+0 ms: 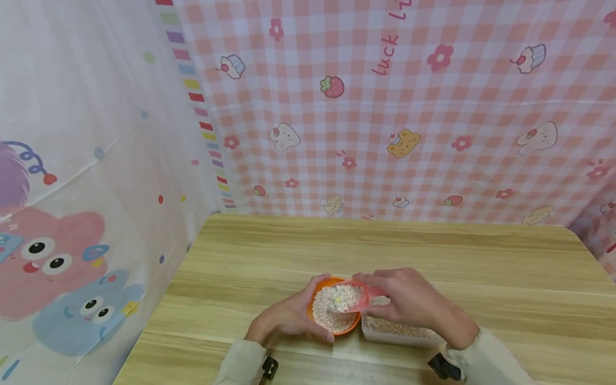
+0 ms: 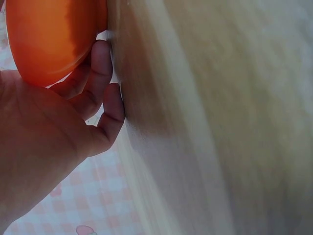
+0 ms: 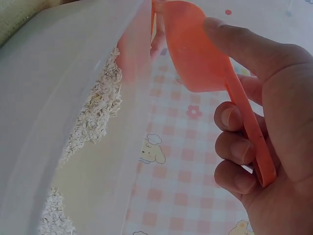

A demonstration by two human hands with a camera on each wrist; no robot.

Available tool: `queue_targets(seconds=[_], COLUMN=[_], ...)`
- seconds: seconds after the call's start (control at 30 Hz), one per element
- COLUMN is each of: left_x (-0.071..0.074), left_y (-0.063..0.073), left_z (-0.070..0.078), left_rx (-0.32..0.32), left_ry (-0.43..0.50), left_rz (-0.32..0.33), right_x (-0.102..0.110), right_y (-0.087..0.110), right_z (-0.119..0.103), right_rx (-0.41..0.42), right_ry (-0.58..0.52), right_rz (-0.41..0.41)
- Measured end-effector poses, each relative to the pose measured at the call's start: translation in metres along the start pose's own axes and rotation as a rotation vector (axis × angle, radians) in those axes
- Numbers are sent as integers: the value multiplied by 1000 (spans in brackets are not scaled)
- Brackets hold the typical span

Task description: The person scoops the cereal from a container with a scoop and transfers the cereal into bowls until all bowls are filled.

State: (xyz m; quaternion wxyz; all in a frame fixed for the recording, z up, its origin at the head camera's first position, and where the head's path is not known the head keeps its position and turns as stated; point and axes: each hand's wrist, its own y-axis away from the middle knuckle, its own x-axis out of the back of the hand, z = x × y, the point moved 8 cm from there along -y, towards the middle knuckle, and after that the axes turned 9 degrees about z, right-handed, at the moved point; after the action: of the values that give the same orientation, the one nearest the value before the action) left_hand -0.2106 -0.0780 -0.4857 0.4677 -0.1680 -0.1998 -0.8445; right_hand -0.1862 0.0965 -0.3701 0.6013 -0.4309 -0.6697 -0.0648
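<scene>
My left hand [image 1: 294, 314] holds an orange bowl [image 1: 310, 309] from its left side, thumb along the near side and fingers round the far side. Pale flakes like oats [image 1: 327, 316] fill much of the bowl. In the left wrist view, the fingers curve under the bowl [image 2: 49, 44], close to the tabletop. My right hand [image 1: 409, 299] grips a pinkish-red scoop [image 1: 363, 302] by its handle, fingers wrapped round it. Over the bowl's right part, the scoop is tilted, heaped with flakes [image 1: 347, 295]. The right wrist view shows the scoop's underside [image 3: 193, 49].
A whitish translucent box [image 1: 394, 338] of flakes stands right of the bowl, partly beneath my right hand and forearm. All rest on a wood-grain table [image 1: 269, 240]. Behind it hangs a pink checked cloth [image 1: 308, 117]; a cartoon-printed cloth [image 1: 96, 176] hangs at the left.
</scene>
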Motion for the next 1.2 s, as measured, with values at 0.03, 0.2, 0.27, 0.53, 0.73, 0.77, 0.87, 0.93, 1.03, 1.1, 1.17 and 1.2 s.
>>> queue_targets(seconds=[0.03, 0.2, 0.27, 0.53, 0.73, 0.77, 0.87, 0.93, 1.03, 1.1, 1.17, 1.2], left_x=[0, 0, 0, 0, 1, 1, 1, 1, 1, 1, 1, 1], left_y=[0, 1, 1, 0, 1, 1, 1, 0, 0, 0, 1, 1], left_z=[0, 1, 1, 0, -2, -2, -1, -1, -1, 0, 0, 0], left_rx=[2, 2, 3, 10, 41, 42, 38, 33, 35, 34, 30, 26], left_ry=[3, 3, -5, -12, -20, -20, -21, -22, -32, -35, -37, -37], left_rz=[1, 6, 6, -2, 3, 3, 2, 0, 1, 2, 2, 1], right_x=[0, -1, -1, -2, 0, 0, 1, 3, 5, 7, 8, 8], right_y=[0, -2, -3, -8, -10, -10, -11, -11, -10, -10, -9, -9], right_z=[-1, -5, -6, -15, -24, -25, -27, -29, -32, -35, -37, -38], right_rx=[9, 37, 45, 108, 173, 181, 198, 214, 246, 270, 292, 301], right_ry=[7, 35, 49, 107, 178, 189, 209, 223, 255, 284, 322, 343], right_rz=[5, 1, -5, -7, 24, 31, 43, 54, 73, 88, 93, 92])
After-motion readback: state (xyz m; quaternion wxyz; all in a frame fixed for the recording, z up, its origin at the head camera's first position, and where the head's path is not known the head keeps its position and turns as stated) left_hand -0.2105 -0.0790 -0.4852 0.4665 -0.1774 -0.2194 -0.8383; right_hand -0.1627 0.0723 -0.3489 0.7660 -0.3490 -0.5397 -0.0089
